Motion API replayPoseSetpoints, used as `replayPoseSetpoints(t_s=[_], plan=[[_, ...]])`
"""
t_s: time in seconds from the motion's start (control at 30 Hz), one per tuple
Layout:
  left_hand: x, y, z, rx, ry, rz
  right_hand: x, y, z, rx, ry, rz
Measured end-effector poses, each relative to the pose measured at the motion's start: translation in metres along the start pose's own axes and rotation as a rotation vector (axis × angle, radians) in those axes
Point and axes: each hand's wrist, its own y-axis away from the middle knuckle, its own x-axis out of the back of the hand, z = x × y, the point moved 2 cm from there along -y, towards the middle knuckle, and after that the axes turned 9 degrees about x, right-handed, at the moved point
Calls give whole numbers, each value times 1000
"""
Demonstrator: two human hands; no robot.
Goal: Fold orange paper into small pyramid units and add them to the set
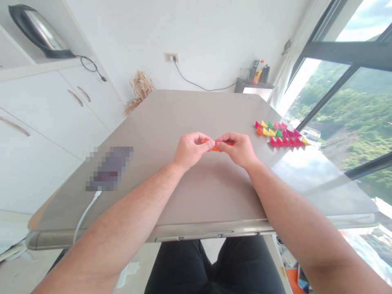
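Note:
Both my hands meet above the middle of the grey table [190,196]. My left hand [191,149] and my right hand [239,149] each pinch one end of a small orange folded paper piece [216,145], fingers closed on it. To the right of my right hand, rows of small folded paper triangles [281,134] in pink, yellow, green, orange and red lie on the table.
A blurred-out flat device [110,168] with a white cable [85,212] lies at the table's left. White cupboards [45,118] stand to the left, a large window [346,102] to the right. Dried stalks [139,90] lean by the far wall.

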Motion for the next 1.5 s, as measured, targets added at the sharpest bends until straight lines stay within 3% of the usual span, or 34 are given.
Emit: replayPoseSetpoints(t_s=[0.87, 1.17, 1.5], plan=[[-2, -1, -1, 11, 59, 9, -2, 0, -3, 13, 16, 35], [0, -3, -2, 65, 186, -101, 1, -2, -1, 13, 50, 57], [2, -2, -2, -36, -176, -9, -8, 3, -3, 20, 97, 11]])
